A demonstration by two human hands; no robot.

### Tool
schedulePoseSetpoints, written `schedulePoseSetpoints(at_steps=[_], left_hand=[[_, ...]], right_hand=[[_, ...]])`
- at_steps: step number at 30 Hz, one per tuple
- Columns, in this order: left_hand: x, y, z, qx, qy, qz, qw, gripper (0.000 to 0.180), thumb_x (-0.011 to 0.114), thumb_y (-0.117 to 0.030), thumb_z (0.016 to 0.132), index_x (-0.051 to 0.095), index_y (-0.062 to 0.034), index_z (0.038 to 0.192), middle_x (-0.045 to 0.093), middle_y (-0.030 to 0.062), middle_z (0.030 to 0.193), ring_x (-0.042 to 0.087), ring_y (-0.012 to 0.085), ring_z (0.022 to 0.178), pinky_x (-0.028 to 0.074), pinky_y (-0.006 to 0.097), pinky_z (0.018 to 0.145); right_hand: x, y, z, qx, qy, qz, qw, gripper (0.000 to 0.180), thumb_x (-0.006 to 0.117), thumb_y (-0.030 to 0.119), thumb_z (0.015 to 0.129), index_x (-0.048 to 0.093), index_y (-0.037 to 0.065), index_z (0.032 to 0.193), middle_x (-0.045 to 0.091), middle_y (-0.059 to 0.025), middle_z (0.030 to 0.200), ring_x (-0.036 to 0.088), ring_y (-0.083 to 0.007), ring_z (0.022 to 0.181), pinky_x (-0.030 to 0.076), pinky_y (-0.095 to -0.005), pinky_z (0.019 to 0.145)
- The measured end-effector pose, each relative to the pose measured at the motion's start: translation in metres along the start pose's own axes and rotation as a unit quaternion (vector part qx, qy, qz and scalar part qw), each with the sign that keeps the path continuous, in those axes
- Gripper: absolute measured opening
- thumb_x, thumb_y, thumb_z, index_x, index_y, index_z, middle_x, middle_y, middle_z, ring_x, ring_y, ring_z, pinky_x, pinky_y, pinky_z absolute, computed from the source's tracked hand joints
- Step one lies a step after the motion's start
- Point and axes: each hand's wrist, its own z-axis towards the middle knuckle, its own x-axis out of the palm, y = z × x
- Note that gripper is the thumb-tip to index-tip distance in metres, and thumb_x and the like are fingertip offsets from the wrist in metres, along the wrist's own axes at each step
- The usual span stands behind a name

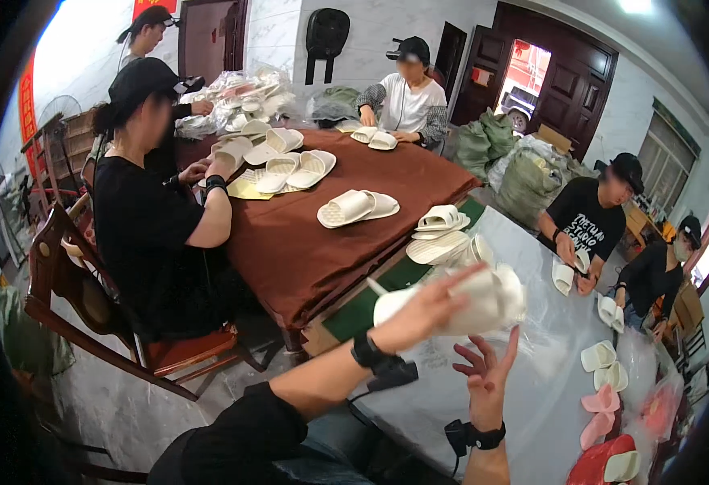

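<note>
Blurred by motion, my left hand point(426, 307) reaches over the grey-white table with its fingers against a white slide slipper point(496, 297), apparently gripping it. Whether that is one slipper or a stacked pair I cannot make out. Just below it, palm up, my right hand point(488, 373) has its fingers spread and holds nothing; its fingertips come near the slipper's underside. More white slippers point(439, 246) lie behind my left hand at the table's far left edge, over a green strip point(354, 317).
A brown cloth-covered table point(290, 250) bears several slipper pairs point(358, 208). Pink slippers point(599, 416) and a red package point(609, 462) lie at the near right. Co-workers sit and stand around both tables. A wooden chair point(168, 364) stands to the left; sacks point(524, 174) lie behind.
</note>
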Motion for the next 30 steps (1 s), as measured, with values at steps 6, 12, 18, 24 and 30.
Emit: schedulePoseSetpoints(at_steps=[6, 12, 18, 24, 30], left_hand=[[0.080, 0.018, -0.032, 0.068, 0.235, 0.183, 0.952, 0.060, 0.050, -0.022, 0.097, 0.023, -0.0088, 0.149, 0.058, 0.0134, 0.119, 0.058, 0.0266, 0.099, 0.043, 0.035, 0.087], [0.102, 0.066, -0.046, 0.081, 0.292, 0.107, 0.947, 0.069, 0.057, -0.002, 0.089, 0.023, -0.0074, 0.148, 0.054, 0.0175, 0.127, 0.057, 0.0330, 0.105, 0.043, 0.036, 0.090], [0.085, 0.088, -0.076, -0.015, 0.287, 0.099, 0.953, 0.067, 0.059, -0.002, 0.087, 0.029, -0.0108, 0.147, 0.052, 0.0177, 0.125, 0.054, 0.0351, 0.109, 0.043, 0.035, 0.092], [0.054, 0.152, -0.099, 0.045, 0.090, 0.545, 0.832, 0.062, 0.071, -0.019, 0.079, 0.046, -0.0182, 0.137, 0.041, 0.0212, 0.127, 0.042, 0.0395, 0.119, 0.039, 0.047, 0.097], [0.045, 0.186, -0.109, 0.023, 0.082, 0.621, 0.779, 0.054, 0.073, -0.022, 0.074, 0.055, -0.0175, 0.125, 0.045, 0.0195, 0.121, 0.042, 0.0378, 0.119, 0.038, 0.046, 0.092]], right_hand=[[0.014, 0.036, -0.032, -0.108, -0.276, 0.030, 0.955, 0.090, 0.063, 0.043, 0.086, 0.006, 0.019, 0.151, 0.038, -0.0192, 0.138, 0.050, -0.0318, 0.119, 0.044, -0.0415, 0.097], [-0.033, 0.020, -0.085, -0.059, -0.282, -0.011, 0.957, 0.081, 0.057, 0.003, 0.084, 0.012, 0.014, 0.150, 0.060, -0.0153, 0.107, 0.059, -0.0221, 0.096, 0.044, -0.0308, 0.085], [-0.064, 0.004, -0.104, -0.015, -0.328, -0.104, 0.939, 0.070, 0.046, -0.003, 0.085, 0.020, 0.011, 0.149, 0.058, -0.0167, 0.107, 0.057, -0.0220, 0.096, 0.046, -0.0327, 0.084], [-0.097, -0.003, -0.103, -0.031, -0.355, -0.038, 0.933, 0.057, 0.045, -0.004, 0.085, 0.035, 0.001, 0.141, 0.055, -0.0185, 0.116, 0.057, -0.0238, 0.102, 0.046, -0.0324, 0.087], [-0.128, -0.043, -0.126, 0.104, -0.308, -0.066, 0.943, 0.057, 0.048, -0.002, 0.085, 0.035, 0.002, 0.141, 0.055, -0.0161, 0.115, 0.058, -0.0187, 0.094, 0.047, -0.0295, 0.081]])
